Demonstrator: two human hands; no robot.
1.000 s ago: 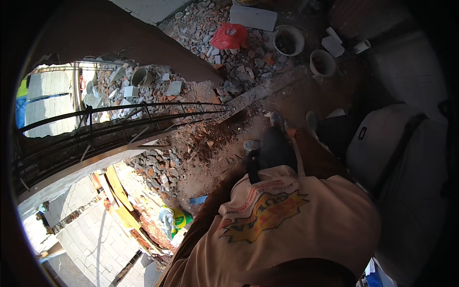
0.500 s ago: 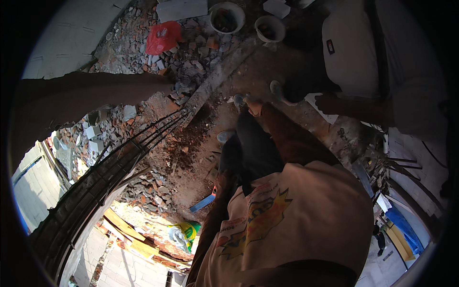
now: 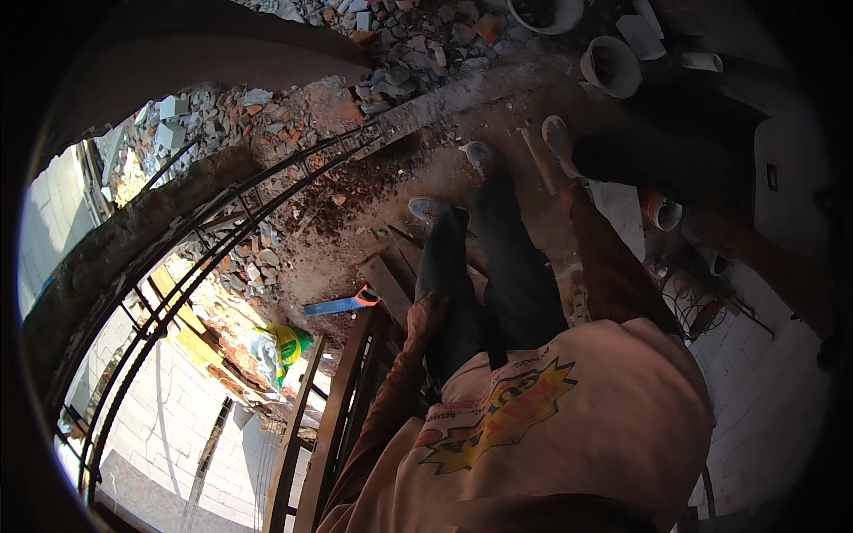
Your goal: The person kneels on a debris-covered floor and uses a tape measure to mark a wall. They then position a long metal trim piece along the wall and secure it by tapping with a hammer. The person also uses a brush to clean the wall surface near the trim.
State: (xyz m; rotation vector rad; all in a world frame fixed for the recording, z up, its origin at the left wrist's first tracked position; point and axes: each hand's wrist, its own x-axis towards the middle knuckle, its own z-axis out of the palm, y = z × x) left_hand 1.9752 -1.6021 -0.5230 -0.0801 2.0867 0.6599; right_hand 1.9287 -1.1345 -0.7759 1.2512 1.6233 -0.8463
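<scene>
My left hand (image 3: 428,318) lies on my left thigh, its fingers stretched along the dark trousers (image 3: 444,266), holding nothing that I can see. My right arm reaches forward past my right knee. The right hand (image 3: 574,190) is small and in shadow, its fingers hard to make out. Beside it is a light wooden stick (image 3: 538,160); whether the hand touches it I cannot tell. A handsaw (image 3: 338,306) with a blue blade and red handle lies on the ground left of my left hand.
Long bars of a rebar cage (image 3: 267,204) cross the left side. Behind lies brick rubble (image 3: 418,53). Two buckets (image 3: 613,69) stand at the far right, near another person's leg (image 3: 675,147). Wooden beams (image 3: 338,400) lean beside my left arm. A green-yellow sack (image 3: 289,345) lies near the saw.
My view has shifted, bringing the beams and the whole saw into sight. My right hand has moved right, and the wooden stick shows beside it. The other person has shifted right.
</scene>
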